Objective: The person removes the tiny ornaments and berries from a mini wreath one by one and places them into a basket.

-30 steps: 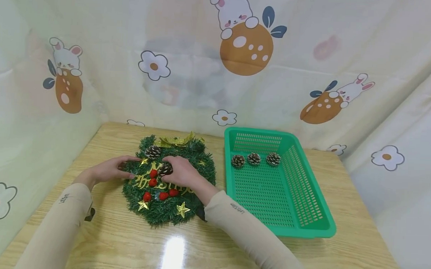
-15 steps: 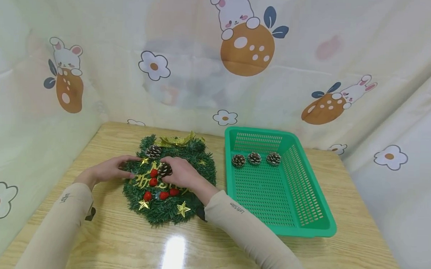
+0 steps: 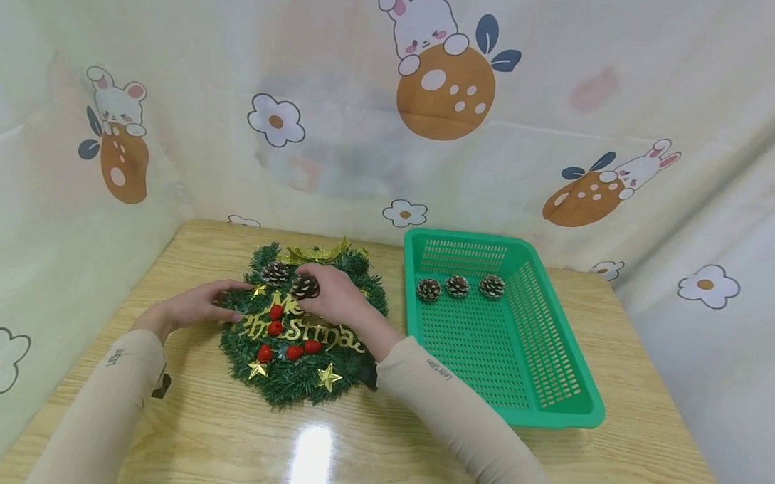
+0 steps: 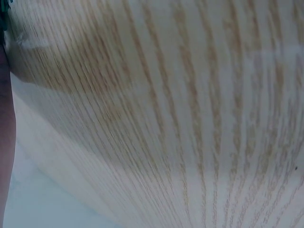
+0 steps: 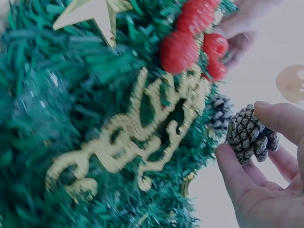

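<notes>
A green tinsel wreath point(image 3: 280, 384) lies on the table, with gold "Merry Christmas" lettering point(image 3: 323, 334), red berries point(image 3: 275, 328) and gold stars point(image 3: 328, 377). Between thumb and fingers, my right hand point(image 3: 339, 297) pinches a pinecone point(image 5: 247, 135) over the wreath's upper middle. Just left of it, another pinecone point(image 3: 274, 273) sits on the greenery. My left hand point(image 3: 196, 304) rests at the wreath's left edge, thumb and fingers spread apart with nothing pinched between them. The left wrist view shows mostly wood grain, with a sliver of that hand at its left border.
To the right of the wreath stands a green plastic basket point(image 3: 567, 326) holding three pinecones point(image 3: 456, 286) in a row near its back. A gold bow point(image 3: 316, 254) tops the wreath. A patterned curtain point(image 3: 339, 162) hangs behind the wooden table point(image 3: 227, 436).
My right hand, pinching the pinecone, has shifted back and slightly right, uncovering more of the gold lettering. The left hand has stayed in place.
</notes>
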Action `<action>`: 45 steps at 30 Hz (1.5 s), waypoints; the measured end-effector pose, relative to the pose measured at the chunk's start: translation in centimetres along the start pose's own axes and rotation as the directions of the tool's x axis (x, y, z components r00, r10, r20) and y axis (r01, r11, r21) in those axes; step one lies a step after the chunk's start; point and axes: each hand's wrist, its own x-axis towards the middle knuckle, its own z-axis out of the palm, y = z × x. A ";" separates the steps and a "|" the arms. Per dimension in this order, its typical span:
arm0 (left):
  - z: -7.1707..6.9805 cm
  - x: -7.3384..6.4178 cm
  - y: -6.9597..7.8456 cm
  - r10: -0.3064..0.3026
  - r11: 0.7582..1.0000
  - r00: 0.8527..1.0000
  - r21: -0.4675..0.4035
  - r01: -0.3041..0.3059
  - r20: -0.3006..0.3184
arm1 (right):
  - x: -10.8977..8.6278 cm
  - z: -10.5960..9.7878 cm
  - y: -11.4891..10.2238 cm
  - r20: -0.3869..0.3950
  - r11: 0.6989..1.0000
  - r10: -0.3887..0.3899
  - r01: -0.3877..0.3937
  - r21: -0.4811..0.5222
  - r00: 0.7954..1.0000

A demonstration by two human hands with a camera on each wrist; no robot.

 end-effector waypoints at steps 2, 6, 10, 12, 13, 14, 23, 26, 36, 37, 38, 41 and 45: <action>0.0 0.0 0.2 0.003 1.000 1.000 -0.003 -0.003 0.002 | -0.1 -0.7 0.0 -0.016 1.000 -0.002 0.003 0.025 1.000; -0.1 -0.1 0.4 0.007 1.000 1.000 -0.005 -0.007 0.005 | -0.2 -2.2 0.2 -0.072 0.999 -0.002 0.006 0.045 0.997; 0.0 -0.2 0.4 0.002 1.000 1.000 -0.002 -0.002 0.004 | -0.4 -3.6 0.6 -0.127 0.995 0.012 0.001 0.097 0.992; 0.0 -0.2 0.4 -0.003 1.000 1.000 -0.004 0.003 0.002 | -0.5 -4.4 0.8 -0.142 0.990 0.022 -0.002 0.144 0.990; 0.0 -0.2 0.4 -0.003 1.000 1.000 -0.002 0.003 0.003 | -0.7 -4.7 1.0 -0.148 0.985 0.029 -0.003 0.172 0.989; 0.1 -0.2 0.3 -0.005 1.000 1.000 -0.005 0.005 0.002 | -0.8 -5.1 1.1 -0.153 0.980 0.039 -0.008 0.197 0.987; 0.1 -0.2 0.2 -0.018 1.000 1.000 -0.009 0.018 0.003 | -2.2 -7.8 2.5 -0.209 0.959 0.141 -0.080 0.273 0.968; 0.1 -0.1 0.2 -0.020 1.000 1.000 -0.015 0.020 0.004 | -2.7 -8.7 2.9 -0.237 0.961 0.152 -0.088 0.261 0.959; 0.0 -0.3 0.1 -0.027 1.000 1.000 -0.015 0.027 0.000 | -3.9 -11.1 4.8 -0.283 0.947 0.186 -0.094 0.308 0.941; 0.0 -0.3 0.1 -0.027 1.000 1.000 -0.014 0.027 -0.002 | -4.0 -11.3 5.0 -0.284 0.943 0.190 -0.094 0.319 0.940; -0.1 -0.3 0.2 -0.027 1.000 1.000 -0.012 0.027 -0.003 | -4.2 -11.5 5.2 -0.286 0.939 0.196 -0.096 0.330 0.938; -0.1 -0.3 0.2 -0.026 1.000 1.000 -0.014 0.026 0.000 | -4.7 -12.0 6.1 -0.295 0.926 0.212 -0.095 0.367 0.931; 0.0 -0.2 0.4 -0.020 1.000 1.000 -0.020 0.020 0.004 | -5.3 -12.6 7.5 -0.308 0.912 0.247 -0.113 0.394 0.919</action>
